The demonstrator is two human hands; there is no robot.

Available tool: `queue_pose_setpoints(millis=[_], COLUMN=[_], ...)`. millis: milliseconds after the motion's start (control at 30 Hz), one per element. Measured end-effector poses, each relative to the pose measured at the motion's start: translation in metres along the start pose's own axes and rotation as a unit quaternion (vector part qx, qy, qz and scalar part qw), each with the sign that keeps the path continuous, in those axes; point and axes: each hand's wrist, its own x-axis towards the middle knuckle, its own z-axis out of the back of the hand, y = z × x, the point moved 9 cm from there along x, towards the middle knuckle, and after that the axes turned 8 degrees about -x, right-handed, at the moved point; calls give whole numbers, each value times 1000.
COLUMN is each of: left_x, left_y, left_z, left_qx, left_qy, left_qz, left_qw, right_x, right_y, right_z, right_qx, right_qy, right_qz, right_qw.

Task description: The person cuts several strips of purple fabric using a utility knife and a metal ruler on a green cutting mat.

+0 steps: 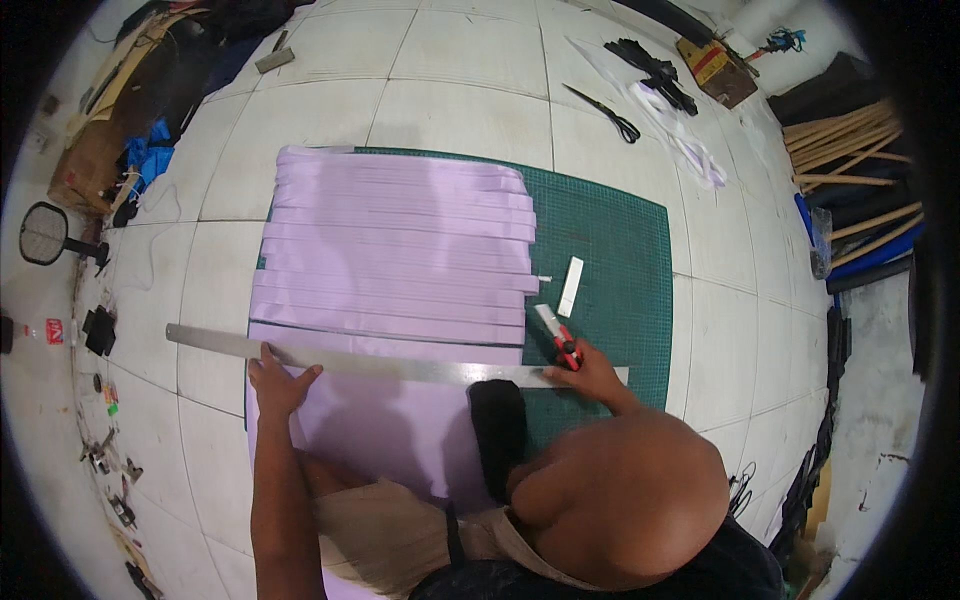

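"On the left of the green mat (620, 240), what lies there?"

"Lilac fabric (395, 250), in strips at the far side, with a metal ruler (400, 366) across it."

"And the hands?"

"Left hand (279, 384): thumb and index spread apart, fingertip on the ruler. Right hand (592, 376): fingers curled round a red cutter (565, 341), right of the fabric, near the ruler's right end."

The fabric strips (400, 222) are plain pale lilac. The cutting mat (620, 240) is gridded green, the utility knife (566, 336) red and black.
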Motion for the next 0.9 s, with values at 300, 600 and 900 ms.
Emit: queue_pose_setpoints(millis=[300,600,900], left_x=[0,0,4], left_y=[7,8,11], left_z=[1,-1,-4], left_qx=[-24,11,10], left_qy=[-13,-14,-15], left_qz=[-2,7,-3], left_qw=[1000,1000,1000], right_x=[112,127,97], right_y=[-11,-29,-23], right_z=[81,62,60], right_qx=[-3,155,231], right_qy=[-249,-122,-56], right_qz=[-3,-55,-68], right_qw=[968,979,969])
